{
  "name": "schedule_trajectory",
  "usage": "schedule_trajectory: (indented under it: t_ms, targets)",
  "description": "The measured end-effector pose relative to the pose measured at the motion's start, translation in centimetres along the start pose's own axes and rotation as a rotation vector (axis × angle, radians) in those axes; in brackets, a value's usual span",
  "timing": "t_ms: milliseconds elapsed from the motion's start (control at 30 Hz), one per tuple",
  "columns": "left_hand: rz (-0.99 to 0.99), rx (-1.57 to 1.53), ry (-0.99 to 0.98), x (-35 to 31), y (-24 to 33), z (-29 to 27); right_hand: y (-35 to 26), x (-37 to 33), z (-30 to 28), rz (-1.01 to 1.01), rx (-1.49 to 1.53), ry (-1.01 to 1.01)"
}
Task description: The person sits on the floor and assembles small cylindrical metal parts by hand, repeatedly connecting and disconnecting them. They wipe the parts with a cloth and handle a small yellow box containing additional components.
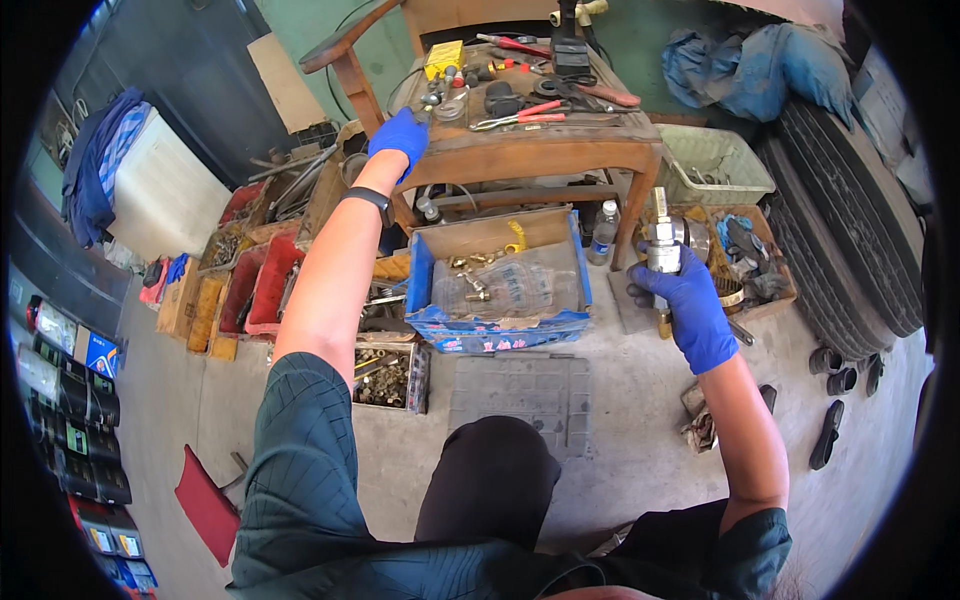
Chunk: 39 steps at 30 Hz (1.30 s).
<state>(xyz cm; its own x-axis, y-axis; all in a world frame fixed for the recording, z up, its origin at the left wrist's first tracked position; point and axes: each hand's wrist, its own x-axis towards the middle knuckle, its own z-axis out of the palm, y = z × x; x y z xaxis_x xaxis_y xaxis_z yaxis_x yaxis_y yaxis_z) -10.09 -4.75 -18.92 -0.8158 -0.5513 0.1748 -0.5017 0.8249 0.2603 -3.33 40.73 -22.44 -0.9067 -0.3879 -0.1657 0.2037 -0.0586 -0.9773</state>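
The right hand (692, 305) is gripping a silver metal part (662, 250) upright. The left hand (399, 136) is reaching onto the wooden table (520, 152), fingers curled beside small metal pieces (440, 103); I cannot tell if it is holding one.

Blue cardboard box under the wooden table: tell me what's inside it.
The blue cardboard box holds brass fittings, a clear plastic bag and a yellow piece. Whatever lies beneath the bag is hidden.

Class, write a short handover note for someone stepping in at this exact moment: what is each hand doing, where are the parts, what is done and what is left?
Left hand, blue-gloved: stretched to the cluttered wooden table's near corner, by small metal parts; grip unclear.
Right hand: gripping a silvery cylindrical metal fitting upright above the concrete floor.
Blue-edged cardboard box of brass pieces sits between.
Done: fitting in hand.
Left: nothing joined to it yet.
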Motion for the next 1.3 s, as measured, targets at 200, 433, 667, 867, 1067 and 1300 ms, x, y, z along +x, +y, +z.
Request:
schedule_trajectory:
  t_ms: [200,433,667,867,1067,1300]
  targets:
    - [-0.091,0.035,0.042,2.3,1.3,1.5,0.2,-0.4,-0.5,0.014,-0.014,-0.012]
    - [0.106,0.033,0.275,3.4,-0.4,3.9,1.2,-0.1,0.0,0.046,-0.003,-0.022]
    - [0.358,0.048,0.620,-4.2,2.1,2.8,2.1,0.8,0.3,0.087,0.082,-0.071]
    - [0.471,-0.934,-0.380,-20.9,9.8,6.4,3.3,1.2,2.3,0.112,0.220,-0.109]
    - [0.047,-1.409,-0.690,-24.8,12.8,6.6,2.4,-0.8,6.2,0.015,0.581,-0.276]
    - [-0.093,-1.627,-0.616,-23.4,10.4,3.6,2.0,-1.2,5.0,-0.296,-0.108,-0.218]
